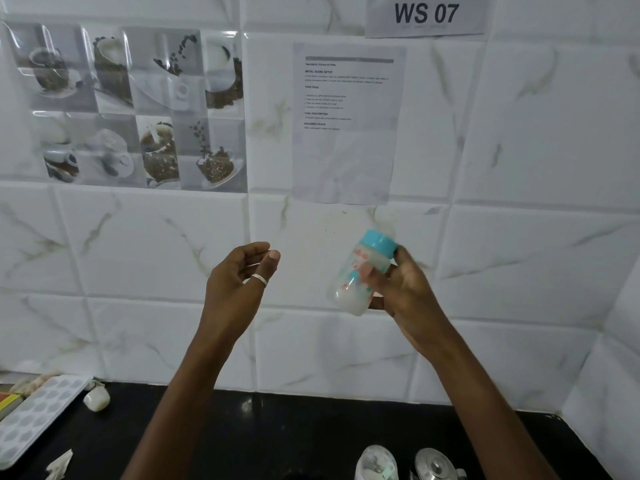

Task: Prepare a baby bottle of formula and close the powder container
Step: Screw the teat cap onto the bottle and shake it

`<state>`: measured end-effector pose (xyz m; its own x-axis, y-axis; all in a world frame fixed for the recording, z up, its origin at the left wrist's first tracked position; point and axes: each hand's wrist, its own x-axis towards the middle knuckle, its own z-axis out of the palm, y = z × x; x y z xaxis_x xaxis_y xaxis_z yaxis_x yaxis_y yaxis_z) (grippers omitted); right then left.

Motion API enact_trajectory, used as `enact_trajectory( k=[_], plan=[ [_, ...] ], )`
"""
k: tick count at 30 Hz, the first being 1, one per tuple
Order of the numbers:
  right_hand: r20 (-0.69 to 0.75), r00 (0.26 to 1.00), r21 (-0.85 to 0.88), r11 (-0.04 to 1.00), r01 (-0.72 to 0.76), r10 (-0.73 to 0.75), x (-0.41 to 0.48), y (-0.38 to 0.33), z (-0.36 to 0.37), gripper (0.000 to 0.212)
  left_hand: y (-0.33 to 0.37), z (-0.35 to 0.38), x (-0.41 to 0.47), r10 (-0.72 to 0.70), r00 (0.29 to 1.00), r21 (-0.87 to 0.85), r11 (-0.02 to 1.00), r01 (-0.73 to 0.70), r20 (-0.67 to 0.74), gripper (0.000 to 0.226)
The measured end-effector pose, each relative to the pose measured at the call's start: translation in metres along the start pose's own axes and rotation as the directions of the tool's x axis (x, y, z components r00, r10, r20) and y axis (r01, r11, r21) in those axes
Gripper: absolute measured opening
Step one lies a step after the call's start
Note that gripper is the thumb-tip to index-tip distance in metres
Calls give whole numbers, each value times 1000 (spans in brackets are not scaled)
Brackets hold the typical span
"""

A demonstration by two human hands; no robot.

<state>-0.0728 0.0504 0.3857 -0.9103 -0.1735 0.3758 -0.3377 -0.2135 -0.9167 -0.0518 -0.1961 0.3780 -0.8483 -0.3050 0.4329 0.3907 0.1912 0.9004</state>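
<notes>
My right hand (398, 289) grips a clear baby bottle (353, 282) with a teal screw collar on top and white milky liquid inside. The bottle is raised in front of the tiled wall, tilted with its top to the upper right, and looks motion-blurred. My left hand (239, 275) hovers to the left of it at the same height, fingers loosely curled, holding nothing; a silver ring sits on one finger. The two hands are apart. No powder container is identifiable in view.
A black counter (277, 441) runs below. At its bottom edge stand a clear domed cap (375, 464) and a steel kettle lid (434, 464). At left lie a white patterned tray (38, 410), a small white object (97, 398) and crumpled paper (60, 464).
</notes>
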Motion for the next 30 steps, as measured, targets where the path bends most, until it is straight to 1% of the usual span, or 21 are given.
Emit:
enact_trajectory(
  k=[3,4,5,6,8,9,10,11,13,14,15,16,18,19,21,23,24,26,28,29,30],
  plan=[
    [-200,977,352,925,145,-77,7,-6,-4,50,0,1,-1,-2,1000,0,1000,2,5,29],
    [-235,968,390,904,174,-85,9,-7,-5,47,-1,0,-1,-1,1000,3,1000,1,4,29],
    [-222,971,353,921,167,-91,9,-7,-4,46,-1,0,-1,-1,1000,7,1000,1,3,29],
    [-163,983,251,960,124,-85,7,-4,-2,49,-1,0,-1,0,1000,8,1000,0,3,28],
    [41,999,-22,1000,15,-14,0,4,1,53,-1,1,0,-1,1000,9,1000,1,2,27],
    [78,997,-77,997,-3,9,-1,5,1,54,-1,3,0,1,1000,10,1000,-1,5,27],
    [53,999,-40,999,9,-7,-1,3,1,53,0,4,-1,4,1000,11,1000,-4,9,27],
    [-11,999,75,997,33,-33,0,0,1,52,0,5,-1,6,1000,10,1000,-6,12,28],
    [-162,985,357,926,122,-68,4,-7,-1,49,1,4,-2,10,1000,13,1000,-11,14,30],
    [-191,978,400,903,154,-82,6,-9,-2,48,0,2,-2,11,1000,17,1000,-11,13,31],
    [-177,980,363,919,154,-94,6,-9,-1,46,0,1,-2,10,1000,18,1000,-10,10,30],
    [-119,989,256,959,119,-90,4,-7,0,46,0,0,-1,9,1000,17,1000,-9,8,28],
    [58,998,25,999,30,-31,-1,0,3,50,0,0,-1,7,1000,12,1000,-7,5,25],
    [80,996,1,1000,26,-26,-2,0,2,51,0,0,-1,7,1000,7,1000,-7,8,24],
    [-26,997,167,983,75,-72,2,-5,-2,52,0,1,-1,9,1000,2,1000,-9,13,24],
    [-188,977,376,912,165,-99,8,-11,-7,53,0,1,-1,13,1000,2,1000,-13,13,26],
    [-220,969,381,905,188,-109,10,-12,-8,56,0,0,-1,13,1000,2,1000,-13,10,26],
    [-165,982,214,968,131,-96,7,-6,-6,57,0,0,0,12,1000,1,1000,-12,5,27],
    [33,999,-24,1000,8,-8,-1,2,-4,60,1,1,1,11,1000,-3,1000,-11,7,26],
    [75,997,-55,998,0,4,-3,3,-5,64,1,1,1,13,1000,-3,1000,-13,9,26],
    [57,998,5,1000,26,-27,-3,2,-8,65,1,2,0,16,1000,1,1000,-16,13,27]
  ],
)
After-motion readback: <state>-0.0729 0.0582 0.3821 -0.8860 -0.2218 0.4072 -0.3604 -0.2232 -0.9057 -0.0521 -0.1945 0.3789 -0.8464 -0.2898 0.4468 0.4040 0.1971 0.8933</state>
